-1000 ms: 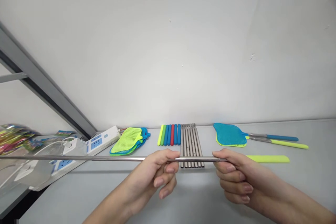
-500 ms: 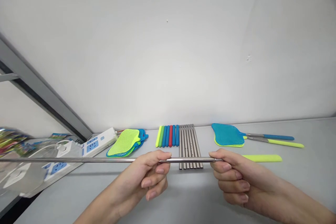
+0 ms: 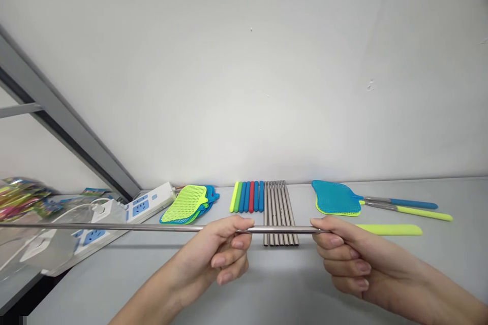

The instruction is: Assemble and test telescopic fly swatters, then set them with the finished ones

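Observation:
An extended telescopic rod [image 3: 282, 229] of shiny metal runs level across the front, its thin end passing out of view at left. My left hand [image 3: 224, 251] is closed round its middle, thumb on top. My right hand [image 3: 345, 256] is closed at its right end, where a yellow-green foam handle [image 3: 392, 229] sticks out behind the fingers; the join is hidden. Beyond the rod, several collapsed metal rods [image 3: 280, 208] lie side by side. To their left is a row of coloured handles [image 3: 247, 197] in yellow-green, green, blue and red.
Loose fly swatter heads [image 3: 185, 204] are stacked at left, beside a white power strip [image 3: 152, 203] with plugs and cables. Two swatters with blue and yellow-green handles [image 3: 335, 198] lie at right. Packaged items [image 3: 23, 200] sit far left, past a grey frame post [image 3: 76, 117]. A wall rises behind.
The view has shifted slightly, so the table items appear a little further right. Both hands keep their grip on the rod, and its left end appears slightly higher.

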A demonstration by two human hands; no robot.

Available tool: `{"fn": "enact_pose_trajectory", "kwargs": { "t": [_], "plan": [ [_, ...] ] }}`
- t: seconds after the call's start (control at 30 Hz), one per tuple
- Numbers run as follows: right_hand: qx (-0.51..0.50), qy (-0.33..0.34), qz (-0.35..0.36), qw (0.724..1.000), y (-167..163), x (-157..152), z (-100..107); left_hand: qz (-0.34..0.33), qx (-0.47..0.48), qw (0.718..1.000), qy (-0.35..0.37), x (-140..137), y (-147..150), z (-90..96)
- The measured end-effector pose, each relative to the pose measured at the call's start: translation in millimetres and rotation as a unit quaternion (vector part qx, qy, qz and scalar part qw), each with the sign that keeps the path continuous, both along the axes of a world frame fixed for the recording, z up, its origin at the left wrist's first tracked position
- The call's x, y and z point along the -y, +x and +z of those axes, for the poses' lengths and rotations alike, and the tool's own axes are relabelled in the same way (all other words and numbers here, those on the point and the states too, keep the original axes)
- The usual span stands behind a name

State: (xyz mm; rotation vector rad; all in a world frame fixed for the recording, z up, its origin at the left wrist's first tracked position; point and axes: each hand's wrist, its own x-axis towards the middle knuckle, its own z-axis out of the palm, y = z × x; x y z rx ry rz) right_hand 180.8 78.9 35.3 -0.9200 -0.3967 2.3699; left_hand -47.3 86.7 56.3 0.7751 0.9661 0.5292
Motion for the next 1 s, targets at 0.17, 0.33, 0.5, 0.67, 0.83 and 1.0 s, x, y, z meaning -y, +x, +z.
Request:
{"fn": "enact_pose_trajectory", "kwargs": {
  "t": [0.17,0.33,0.5,0.67,0.83,1.0],
  "plan": [
    [0.011,0.005,-0.006,1.000,1.1,2.4,0.7,0.005,0.004,1.000,-0.004,0.7,-0.2,-0.4],
    [0.005,-0.003,-0.003,1.000,1.7,2.1,-1.0,0.002,0.013,1.000,-0.010,-0.1,-0.1,-2.7],
    [0.010,0.015,0.000,1.000,-2.1,0.5,-3.2,0.006,0.035,0.999,-0.020,-2.9,1.6,-6.9],
    [0.053,0.086,0.001,0.995,-3.9,3.1,-8.6,-0.001,0.079,0.996,-0.047,-4.3,2.7,-15.2],
    [0.109,0.169,0.018,0.979,-3.2,6.7,-8.9,0.001,0.081,0.996,-0.040,-2.4,3.3,-13.9],
    [0.134,0.212,0.030,0.968,-4.8,7.5,-6.1,-0.005,0.082,0.996,-0.039,-1.4,4.4,-11.0]
  ]
}}
